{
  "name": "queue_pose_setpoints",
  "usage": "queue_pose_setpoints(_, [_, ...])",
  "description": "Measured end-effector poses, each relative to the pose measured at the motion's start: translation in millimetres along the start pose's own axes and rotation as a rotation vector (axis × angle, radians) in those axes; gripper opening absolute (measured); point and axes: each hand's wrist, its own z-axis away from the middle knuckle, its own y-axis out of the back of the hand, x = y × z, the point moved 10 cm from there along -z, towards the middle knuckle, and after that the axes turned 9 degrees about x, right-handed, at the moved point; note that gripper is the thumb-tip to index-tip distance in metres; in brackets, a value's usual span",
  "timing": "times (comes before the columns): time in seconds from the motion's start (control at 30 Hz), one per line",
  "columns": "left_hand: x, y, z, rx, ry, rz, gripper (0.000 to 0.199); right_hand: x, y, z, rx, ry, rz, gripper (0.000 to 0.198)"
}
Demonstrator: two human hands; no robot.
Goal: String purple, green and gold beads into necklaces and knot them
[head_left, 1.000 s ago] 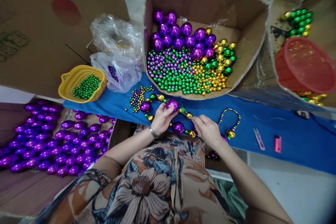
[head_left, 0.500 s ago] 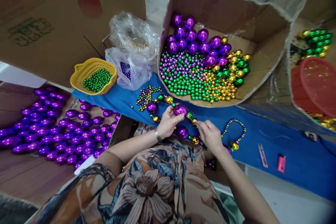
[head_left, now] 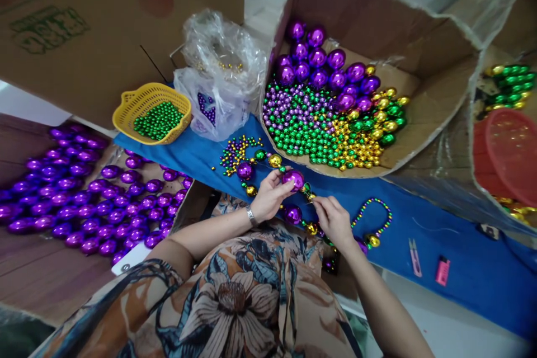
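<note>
My left hand (head_left: pixel 271 196) is closed around a large shiny purple bead (head_left: pixel 293 180) on a string. Just right of that bead, green and gold beads (head_left: pixel 307 190) follow on the same strand. The fingers of my right hand (head_left: pixel 334 218) pinch at the strand's end by a gold bead; what exactly lies between the fingertips is too small to make out. The rest of the bead strand, with another large purple bead (head_left: pixel 292 214) and a gold bead (head_left: pixel 311 228), lies below and between my hands. A loop of small beads (head_left: pixel 390 210) extends right of my right hand.
A cardboard box (head_left: pixel 436 89) of sorted beads stands behind my hands. Left are a yellow basket (head_left: pixel 121 114) of green beads, plastic bags (head_left: pixel 226 89) and a box of purple beads (head_left: pixel 96 218). Thread snips (head_left: pixel 414 257) and a pink lighter (head_left: pixel 442 271) lie right on blue cloth (head_left: pixel 474 285).
The camera view has shifted slightly. My left hand keeps its grip on the purple bead, and my right hand still pinches beside the gold bead, a touch lower.
</note>
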Motion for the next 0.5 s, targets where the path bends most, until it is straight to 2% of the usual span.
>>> queue_pose_setpoints(0.2, [0.2, 1.1, -1.9, -0.019, -0.004, 0.009, 0.049, 0.1, -0.3, 0.7, 0.037, 0.020, 0.006, 0.019])
queue_pose_setpoints(0.5, [1.6, 0.4, -4.2, -0.044, 0.003, 0.006, 0.051, 3.2, -1.2, -0.6, 0.011, 0.005, -0.062, 0.018])
